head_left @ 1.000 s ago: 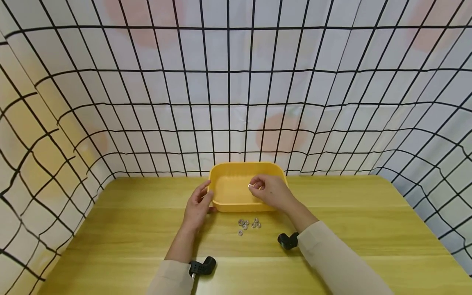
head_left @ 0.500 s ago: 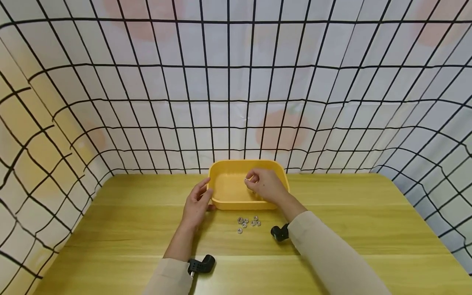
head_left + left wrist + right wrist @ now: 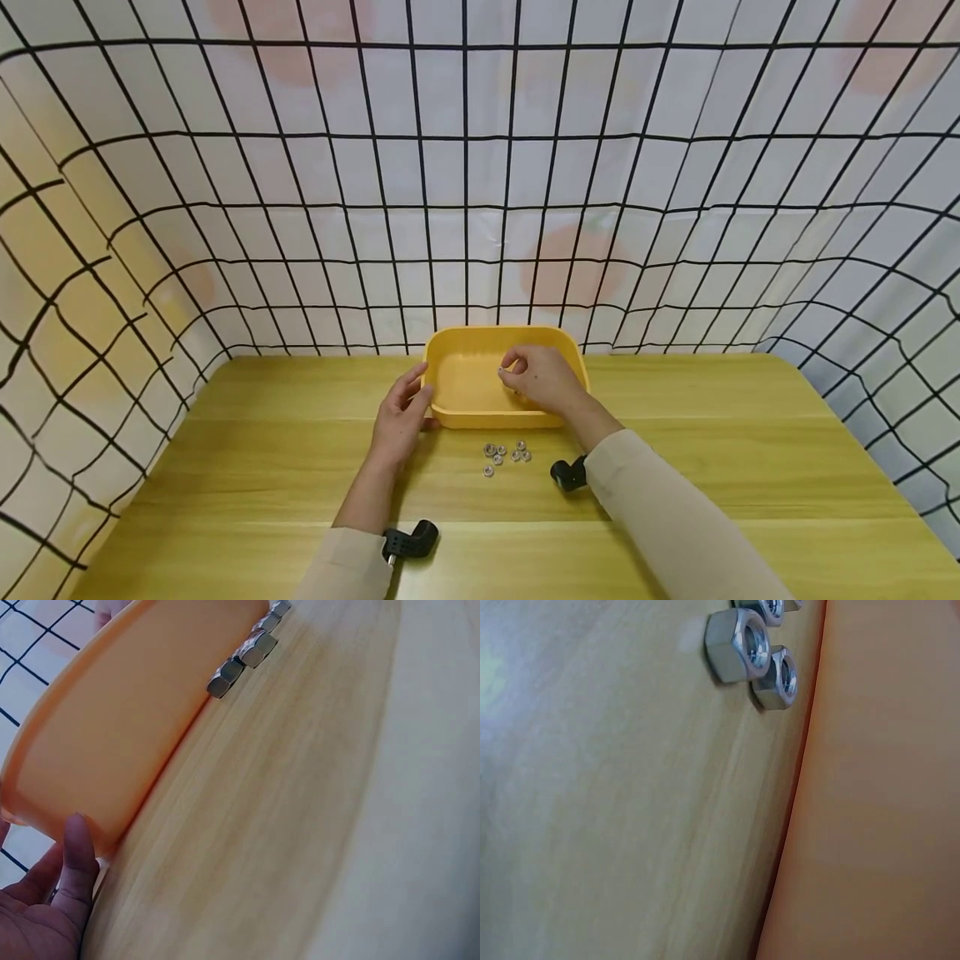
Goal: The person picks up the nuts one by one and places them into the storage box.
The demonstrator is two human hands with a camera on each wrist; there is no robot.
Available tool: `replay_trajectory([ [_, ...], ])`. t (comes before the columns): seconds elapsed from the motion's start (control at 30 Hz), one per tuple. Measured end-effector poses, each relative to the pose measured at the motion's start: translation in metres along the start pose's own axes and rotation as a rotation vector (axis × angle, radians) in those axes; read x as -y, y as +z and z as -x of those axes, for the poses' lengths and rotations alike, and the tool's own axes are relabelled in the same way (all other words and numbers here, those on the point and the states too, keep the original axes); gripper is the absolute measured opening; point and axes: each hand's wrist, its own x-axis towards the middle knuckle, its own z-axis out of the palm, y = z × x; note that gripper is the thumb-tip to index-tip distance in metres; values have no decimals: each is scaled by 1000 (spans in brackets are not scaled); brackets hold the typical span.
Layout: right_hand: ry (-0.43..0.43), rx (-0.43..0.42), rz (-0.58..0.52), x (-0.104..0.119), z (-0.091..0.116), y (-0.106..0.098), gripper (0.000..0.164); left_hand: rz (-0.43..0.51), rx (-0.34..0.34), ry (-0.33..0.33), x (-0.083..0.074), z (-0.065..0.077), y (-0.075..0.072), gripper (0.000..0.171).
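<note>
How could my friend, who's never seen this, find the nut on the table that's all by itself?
Find the yellow-brown wooden table, then the yellow, plastic-looking tray with rounded corners on it. Just in front lie small, silver, six-sided metal nuts. Choose the lone nut farthest from the tray; the others sit closer, in two groups of three.

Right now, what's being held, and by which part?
The right hand pinches a small object, which part is unclear; the left hand touches the left end of the tray.
</note>
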Motion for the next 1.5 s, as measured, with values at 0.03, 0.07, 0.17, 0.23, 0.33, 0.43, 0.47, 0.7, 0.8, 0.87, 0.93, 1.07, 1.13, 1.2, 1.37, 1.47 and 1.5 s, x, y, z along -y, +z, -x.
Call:
replay_trajectory([
  [0.03,-1,-1,4,0,0,0,12,0,0,2,0,0,0,45],
  [0.07,-2,-1,9,0,-1,0,12,0,0,4,0,0,0,45],
  [0.17,-3,-1,21,0,-1,1,12,-5,2,7,0,0,-1,45],
  [0.23,5,0,25,0,-2,1,12,-9,1,8,0,0,-1,45],
  [0.33,9,-6,31,1,-2,0,13,-12,-2,6,0,0,-1,44],
  [0.43,13,-25,31,2,-1,-1,13,-11,-4,0,0,0,-1,43],
  [0.47,15,-32,29,2,-1,-1,13,-11,-5,-4,0,0,-1,43],
  [0.7,44,-111,-56,2,0,-2,15,-22,-8,-4,2,0,-1,44],
  [0.8,56,-186,-134,2,1,-4,14,-21,-10,-4,2,0,-2,44],
  [0.87,50,-238,-188,1,1,-5,14,-22,-9,1,2,0,-2,44],
  [0.93,33,-279,-240,1,2,-8,14,-22,-10,4,2,0,-1,44],
  [1.07,-12,-318,-342,5,6,-14,14,-18,-9,6,2,0,-1,44],
  [1.13,-31,-318,-386,9,9,-17,14,-16,-8,2,1,0,-1,44],
  [1.2,-51,-308,-407,15,12,-20,14,-18,-2,3,1,-1,-1,44],
  [1.37,-75,-261,-383,30,24,-24,15,-12,2,4,0,-2,-1,44],
  [1.47,-83,-230,-352,35,33,-26,15,-12,2,11,1,-2,-1,45],
  [1.5,-84,-220,-345,36,36,-26,14,-12,2,11,1,-2,-1,44],
])
